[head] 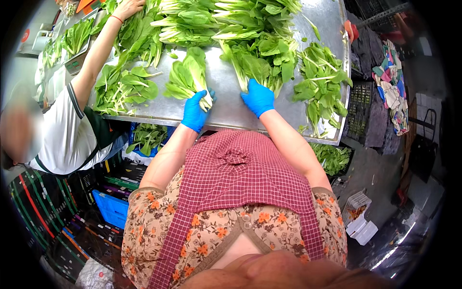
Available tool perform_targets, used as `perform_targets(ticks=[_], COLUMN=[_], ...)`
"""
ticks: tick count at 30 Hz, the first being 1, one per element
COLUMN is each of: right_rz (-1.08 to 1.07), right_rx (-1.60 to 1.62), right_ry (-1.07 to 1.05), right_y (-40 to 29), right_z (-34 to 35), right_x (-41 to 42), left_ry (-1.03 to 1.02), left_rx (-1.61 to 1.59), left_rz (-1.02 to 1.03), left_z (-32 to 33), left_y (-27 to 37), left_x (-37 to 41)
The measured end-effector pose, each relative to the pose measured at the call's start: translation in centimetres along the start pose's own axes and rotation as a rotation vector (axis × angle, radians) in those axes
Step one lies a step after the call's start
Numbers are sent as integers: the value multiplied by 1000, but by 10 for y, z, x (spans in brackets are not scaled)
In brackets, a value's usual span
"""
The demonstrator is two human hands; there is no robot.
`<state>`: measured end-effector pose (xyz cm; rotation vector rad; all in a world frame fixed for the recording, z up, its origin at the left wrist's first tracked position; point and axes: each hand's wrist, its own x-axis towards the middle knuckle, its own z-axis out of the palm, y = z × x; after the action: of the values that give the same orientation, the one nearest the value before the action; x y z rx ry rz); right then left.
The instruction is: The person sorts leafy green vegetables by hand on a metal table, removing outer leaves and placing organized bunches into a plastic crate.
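Observation:
My left hand (196,111), in a blue glove, grips a head of leafy greens, apparently pak choi (191,74), by its pale stem end. Its leaves point away from me, just above the metal table (223,104). In another blue glove, my right hand (259,98) is at the stalk end of a leafy bunch (254,65) in the near part of a large pile; its fingertips meet the stalks, but whether they are closed around one is unclear. Farther back, stacked heads of greens (191,21) lie with white stems mostly to the left.
Loose leaves lie in heaps at left (126,88) and right (319,83) on the table. At left, a co-worker's arm (97,54) reaches over greens near a scale (74,65). Crates of leaves (148,139) (332,159) stand below the table edge.

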<state>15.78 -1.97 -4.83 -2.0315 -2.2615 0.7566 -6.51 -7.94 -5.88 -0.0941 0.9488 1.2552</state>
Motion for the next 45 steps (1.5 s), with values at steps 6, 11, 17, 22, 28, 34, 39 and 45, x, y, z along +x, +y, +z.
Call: perform_targets(ticks=[6, 11, 17, 22, 28, 34, 39, 45], right_rz=[133, 100, -34, 44, 60, 138, 120, 99], right_rx=[403, 564, 547, 1082, 1399, 1513, 1643, 1723], right_ry=[21, 8, -65, -153, -280, -123, -147, -177], right_y=[12, -10, -24, -12, -23, 1, -5, -13], right_z=[-14, -17, -16, -5, -53, -61, -63, -56], right_x=[-10, -29, -39, -37, -41, -32, -36, -36], left_ry=[-15, -117, -125, -172, -208, -264, -244, -242], left_rx=[-24, 169, 247, 244, 360, 26, -52, -76], left_rz=[-63, -145, -54, -27, 84, 17, -27, -88], left_z=[6, 17, 47, 64, 81, 70, 80, 75], left_y=[-15, -37, -39, -24, 2, 7, 9, 6], left_x=[2, 16, 12, -13, -28, 0, -12, -12])
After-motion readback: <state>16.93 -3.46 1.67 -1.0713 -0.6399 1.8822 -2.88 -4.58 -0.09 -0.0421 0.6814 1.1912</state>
